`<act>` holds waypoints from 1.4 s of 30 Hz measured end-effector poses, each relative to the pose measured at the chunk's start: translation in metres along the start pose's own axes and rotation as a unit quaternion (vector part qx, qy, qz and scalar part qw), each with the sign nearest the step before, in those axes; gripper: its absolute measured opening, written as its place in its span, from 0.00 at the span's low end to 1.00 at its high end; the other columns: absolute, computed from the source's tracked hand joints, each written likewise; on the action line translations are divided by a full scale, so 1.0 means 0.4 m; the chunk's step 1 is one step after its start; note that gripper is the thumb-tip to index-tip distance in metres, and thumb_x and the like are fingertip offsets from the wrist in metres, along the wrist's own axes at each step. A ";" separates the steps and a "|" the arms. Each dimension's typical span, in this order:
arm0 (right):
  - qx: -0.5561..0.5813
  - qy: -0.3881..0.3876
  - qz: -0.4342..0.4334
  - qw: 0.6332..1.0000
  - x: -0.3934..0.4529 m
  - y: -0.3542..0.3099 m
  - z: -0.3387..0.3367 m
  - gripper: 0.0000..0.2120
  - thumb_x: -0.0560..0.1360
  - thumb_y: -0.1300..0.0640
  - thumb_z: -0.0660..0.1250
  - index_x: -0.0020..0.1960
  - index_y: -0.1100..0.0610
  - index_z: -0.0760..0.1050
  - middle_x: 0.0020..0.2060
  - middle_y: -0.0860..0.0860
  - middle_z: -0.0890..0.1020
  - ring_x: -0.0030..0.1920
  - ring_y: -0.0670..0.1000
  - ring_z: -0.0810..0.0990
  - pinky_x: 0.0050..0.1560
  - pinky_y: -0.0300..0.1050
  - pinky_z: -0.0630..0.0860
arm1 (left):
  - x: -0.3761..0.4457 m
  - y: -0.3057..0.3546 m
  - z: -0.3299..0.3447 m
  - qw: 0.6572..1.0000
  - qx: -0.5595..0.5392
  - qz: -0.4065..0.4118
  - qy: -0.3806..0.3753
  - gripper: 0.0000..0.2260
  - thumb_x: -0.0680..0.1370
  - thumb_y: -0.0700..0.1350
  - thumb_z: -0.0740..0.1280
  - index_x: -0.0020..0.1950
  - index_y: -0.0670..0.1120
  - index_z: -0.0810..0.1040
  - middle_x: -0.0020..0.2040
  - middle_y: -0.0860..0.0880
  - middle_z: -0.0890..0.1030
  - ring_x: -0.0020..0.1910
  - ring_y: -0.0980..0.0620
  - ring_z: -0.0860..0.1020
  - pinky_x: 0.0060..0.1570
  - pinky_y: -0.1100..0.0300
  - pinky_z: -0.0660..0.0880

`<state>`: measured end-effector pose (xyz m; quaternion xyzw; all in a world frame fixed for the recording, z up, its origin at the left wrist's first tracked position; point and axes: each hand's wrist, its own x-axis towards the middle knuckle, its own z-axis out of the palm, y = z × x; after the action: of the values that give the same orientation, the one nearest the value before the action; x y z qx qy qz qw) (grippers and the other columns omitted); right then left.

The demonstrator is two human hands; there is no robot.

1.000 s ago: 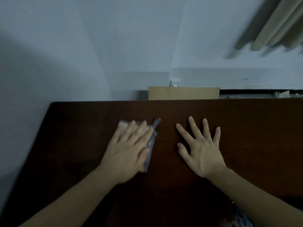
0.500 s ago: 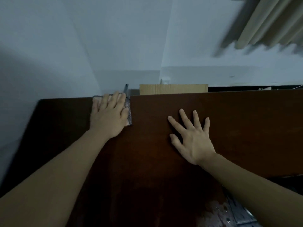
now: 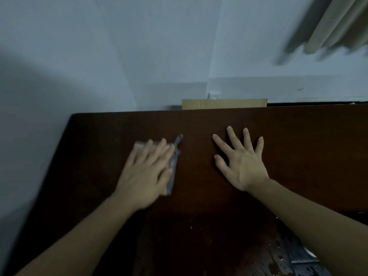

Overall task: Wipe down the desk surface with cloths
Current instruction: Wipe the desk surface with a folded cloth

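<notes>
Dark reddish-brown wood makes up the desk, and its top runs wide from a left edge that slants away beside the pale wall to the right side of the view, where it carries on out of sight. On the left half, the left hand lies flat with straight fingers pressing down on a grey-and-white checked cloth; the hand is blurred, and the cloth peeks out past the fingertips and along the thumb side, one corner pointing toward the far edge. Bare wood lies between the cloth and the far edge, and more of it stretches to the left edge. To the right, apart from the cloth, the right hand rests palm down on the wood with fingers spread wide, holding nothing. Far right of that hand the surface is open wood. Behind the far edge, a light wooden board stands just beyond the desk, with a small white wall socket above it. Beige curtain folds hang at the upper right, blurred. Near the right forearm, at the lower right, some grey patterned fabric shows below the desk's near edge; I cannot tell what it is.
</notes>
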<state>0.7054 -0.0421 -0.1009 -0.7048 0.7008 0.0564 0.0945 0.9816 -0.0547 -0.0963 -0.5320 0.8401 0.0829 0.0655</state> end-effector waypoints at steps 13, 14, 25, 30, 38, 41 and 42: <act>0.011 0.003 -0.022 1.000 -0.002 0.002 0.000 0.37 0.73 0.32 0.31 0.82 0.39 0.43 0.83 0.53 0.43 0.80 0.68 0.38 0.73 0.77 0.40 | -0.100 0.159 0.016 1.000 -0.014 -0.015 -0.017 0.26 0.83 0.61 0.37 0.81 0.58 0.40 0.83 0.54 0.44 0.81 0.49 0.41 0.79 0.42 0.45; 0.010 0.003 -0.023 1.000 -0.003 0.002 -0.001 0.37 0.73 0.32 0.31 0.82 0.39 0.43 0.83 0.53 0.43 0.80 0.68 0.38 0.73 0.78 0.40 | -0.136 0.172 0.024 1.000 -0.013 0.012 -0.019 0.26 0.84 0.60 0.40 0.82 0.57 0.45 0.83 0.53 0.50 0.82 0.48 0.45 0.78 0.42 0.49; 0.016 0.000 -0.035 0.999 0.001 0.005 -0.003 0.30 0.82 0.35 0.41 0.82 0.40 0.41 0.82 0.54 0.40 0.79 0.69 0.35 0.73 0.78 0.38 | 0.015 0.116 0.025 0.981 -0.042 -0.185 0.025 0.25 0.84 0.61 0.39 0.79 0.60 0.36 0.82 0.55 0.40 0.81 0.50 0.38 0.77 0.47 0.34; 0.019 -0.002 -0.042 0.999 -0.001 0.006 -0.004 0.30 0.82 0.36 0.41 0.82 0.40 0.41 0.82 0.54 0.40 0.79 0.70 0.35 0.72 0.79 0.39 | -0.037 0.185 0.040 0.984 -0.021 -0.175 0.028 0.26 0.85 0.59 0.42 0.82 0.57 0.40 0.83 0.52 0.44 0.82 0.48 0.42 0.78 0.45 0.39; 0.022 0.001 -0.052 0.998 -0.006 0.008 -0.009 0.31 0.82 0.36 0.41 0.82 0.41 0.41 0.82 0.55 0.40 0.79 0.71 0.36 0.72 0.80 0.39 | -0.208 0.232 0.060 0.998 0.000 -0.051 -0.021 0.27 0.85 0.61 0.37 0.83 0.55 0.48 0.83 0.51 0.52 0.82 0.47 0.47 0.77 0.44 0.48; 0.026 -0.004 -0.054 0.998 -0.006 0.007 -0.011 0.31 0.82 0.35 0.41 0.82 0.42 0.41 0.82 0.55 0.40 0.78 0.71 0.35 0.71 0.80 0.39 | -0.161 0.168 0.041 0.991 0.006 -0.137 -0.010 0.32 0.76 0.66 0.24 0.79 0.57 0.35 0.83 0.53 0.40 0.81 0.48 0.39 0.79 0.46 0.41; 0.026 -0.004 -0.054 0.998 -0.005 0.009 -0.012 0.31 0.82 0.35 0.41 0.82 0.42 0.41 0.82 0.55 0.40 0.78 0.71 0.35 0.71 0.80 0.39 | -0.138 0.154 0.040 0.985 0.009 -0.171 -0.007 0.31 0.75 0.64 0.24 0.78 0.57 0.32 0.82 0.52 0.38 0.81 0.47 0.38 0.79 0.45 0.40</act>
<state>0.7014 -0.0411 -0.0960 -0.7385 0.6628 0.0361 0.1184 0.9497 0.0231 -0.0970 -0.6666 0.7370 0.0669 0.0892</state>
